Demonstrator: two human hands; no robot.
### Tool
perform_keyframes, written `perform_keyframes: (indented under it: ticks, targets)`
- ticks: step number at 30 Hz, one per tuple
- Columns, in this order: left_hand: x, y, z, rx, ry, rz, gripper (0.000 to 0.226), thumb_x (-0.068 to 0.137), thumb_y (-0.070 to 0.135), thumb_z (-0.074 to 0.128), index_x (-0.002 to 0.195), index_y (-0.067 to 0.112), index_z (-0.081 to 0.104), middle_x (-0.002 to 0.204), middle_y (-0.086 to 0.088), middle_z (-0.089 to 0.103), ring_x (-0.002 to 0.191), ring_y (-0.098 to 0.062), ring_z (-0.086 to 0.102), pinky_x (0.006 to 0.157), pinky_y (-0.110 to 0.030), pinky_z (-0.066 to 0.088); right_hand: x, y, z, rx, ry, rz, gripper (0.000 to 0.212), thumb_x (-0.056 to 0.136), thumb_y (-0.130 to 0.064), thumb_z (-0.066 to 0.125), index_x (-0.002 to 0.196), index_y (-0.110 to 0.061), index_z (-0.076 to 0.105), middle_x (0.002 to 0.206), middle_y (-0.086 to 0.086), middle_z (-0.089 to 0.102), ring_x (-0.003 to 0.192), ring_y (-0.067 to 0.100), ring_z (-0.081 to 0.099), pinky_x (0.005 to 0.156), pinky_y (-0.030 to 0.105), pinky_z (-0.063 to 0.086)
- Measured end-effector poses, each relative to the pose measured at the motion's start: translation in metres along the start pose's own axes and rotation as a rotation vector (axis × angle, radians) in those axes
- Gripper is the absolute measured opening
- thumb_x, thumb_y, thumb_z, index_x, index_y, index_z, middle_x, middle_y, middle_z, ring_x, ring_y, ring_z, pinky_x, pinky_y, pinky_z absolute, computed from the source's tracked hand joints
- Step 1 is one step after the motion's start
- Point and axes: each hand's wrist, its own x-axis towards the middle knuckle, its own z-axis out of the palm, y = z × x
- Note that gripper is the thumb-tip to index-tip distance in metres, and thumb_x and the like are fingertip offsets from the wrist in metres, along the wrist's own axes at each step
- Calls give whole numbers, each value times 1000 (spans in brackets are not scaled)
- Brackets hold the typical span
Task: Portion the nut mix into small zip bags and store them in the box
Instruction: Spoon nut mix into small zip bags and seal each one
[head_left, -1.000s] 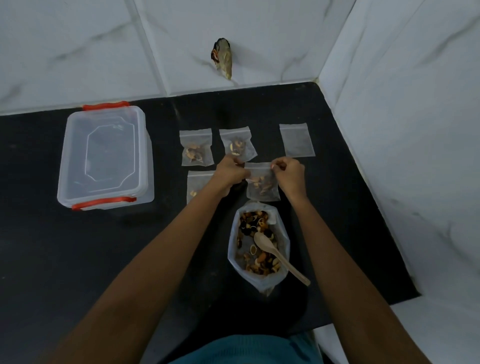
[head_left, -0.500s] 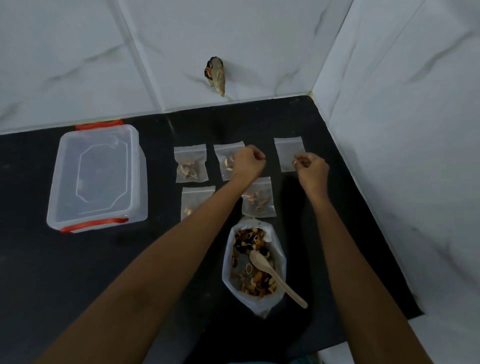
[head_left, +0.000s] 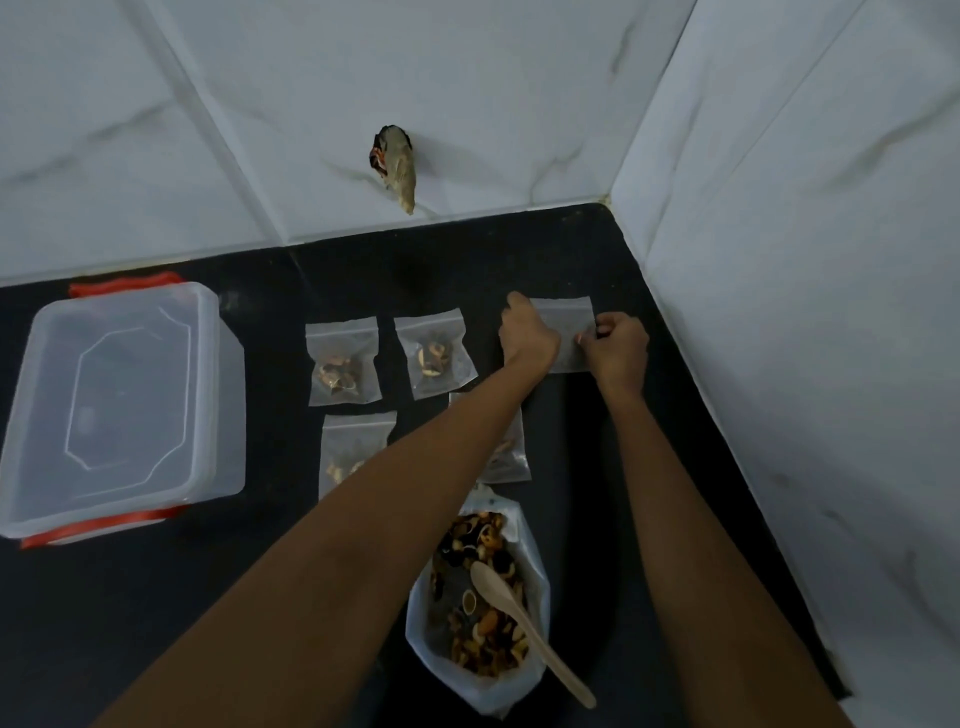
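Left hand (head_left: 527, 335) and right hand (head_left: 619, 347) pinch empty bag (head_left: 569, 323)

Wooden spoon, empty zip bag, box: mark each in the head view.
wooden spoon (head_left: 532, 630), head view, middle of its handle.
empty zip bag (head_left: 569, 321), head view, upper middle of the bare plastic.
box (head_left: 130, 400), head view, centre of its clear lid.

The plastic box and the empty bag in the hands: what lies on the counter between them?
Two filled zip bags lie side by side between the box and the empty bag, seen in the head view.
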Motion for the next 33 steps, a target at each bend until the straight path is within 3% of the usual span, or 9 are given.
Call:
perform_keyframes:
  ticks: [8, 13, 15, 18, 24, 29, 33]
  targets:
    - [-2, -7, -1, -186, 33, -7, 28, 83, -3, 54, 111, 0, 54, 107, -16, 62, 98, -25, 61, 85, -34, 52, -10, -7, -7, 240, -1, 55, 26, 82, 2, 62, 107, -3, 62, 106, 10, 65, 89, 11, 59, 74, 17, 45]
    - [-26, -9, -22, -281, 25, 8, 21, 84, 2, 58, 105, 3, 60, 98, -7, 61, 87, -12, 54, 66, -16, 46, -41, -13, -18, 447, -5, 45, 29, 80, 1, 65, 108, -7, 63, 99, 6, 66, 88, 10, 62, 78, 18, 49]
    - [-42, -12, -36, -349, 18, 11, 14, 88, 15, 59, 100, 8, 58, 93, -4, 58, 87, -14, 56, 69, -20, 49, -60, -17, -24, 520, -21, 44, 29, 80, 1, 65, 107, -9, 64, 99, 4, 67, 90, 10, 64, 78, 19, 51]
    - [-70, -19, -61, -372, 52, 35, 16, 90, 30, 57, 88, 14, 58, 87, -4, 62, 82, -15, 60, 72, -28, 52, -92, -25, -36, 605, -51, 24, 25, 81, -1, 65, 102, -14, 63, 96, 1, 66, 85, 5, 63, 63, 9, 48]
    - [-135, -49, -115, -435, 46, 111, 19, 88, 26, 61, 87, 7, 64, 88, -8, 64, 86, -19, 61, 78, -32, 52, -173, -27, -44, 644, -156, 11, 24, 82, -6, 65, 102, -17, 62, 94, -5, 64, 87, 3, 62, 65, 13, 50]
    - [-185, -82, -149, -507, 45, 106, 5, 86, 22, 62, 86, 18, 64, 92, 4, 65, 89, -8, 63, 76, -24, 53, -233, -20, -38, 615, -240, -49, 20, 81, -9, 67, 99, -16, 62, 98, 0, 65, 90, 9, 63, 71, 19, 53]
    - [-210, -109, -168, -465, 28, 110, 5, 87, 18, 59, 90, 18, 63, 91, 8, 64, 89, -5, 63, 69, -18, 53, -267, -15, -35, 554, -272, -128, 18, 82, -16, 67, 99, -13, 63, 92, -8, 64, 80, -4, 62, 64, 7, 48]
